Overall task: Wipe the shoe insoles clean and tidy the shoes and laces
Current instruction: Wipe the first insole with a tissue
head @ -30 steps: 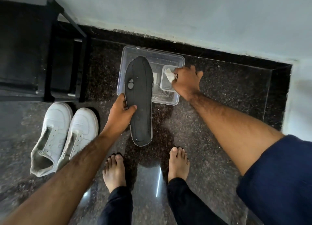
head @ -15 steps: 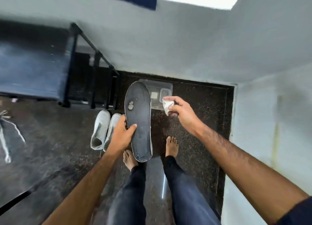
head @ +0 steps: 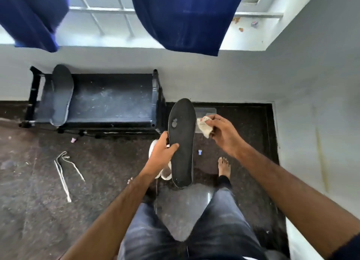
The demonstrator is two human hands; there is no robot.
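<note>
Dark speckled floor lies under your bare feet. Your left hand (head: 162, 155) grips one black insole (head: 182, 140) upright by its edge, face toward you, likely for wiping. Just beside it, your right hand (head: 224, 132) pinches a crumpled white cloth (head: 203, 126). Beneath sit two white shoes (head: 165, 172), mostly hidden. One loose lace (head: 65, 174) lies left. Farther off, a second insole (head: 61, 95) rests on the black rack (head: 109, 101), probably drying.

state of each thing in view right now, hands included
left hand: grips held insole
right hand: pinches cloth
held insole: lifted, worn spot showing
cloth: crumpled, beside the insole
second insole: lying on the black rack
laces: loose on floor
white shoes: on floor, mostly hidden
</note>
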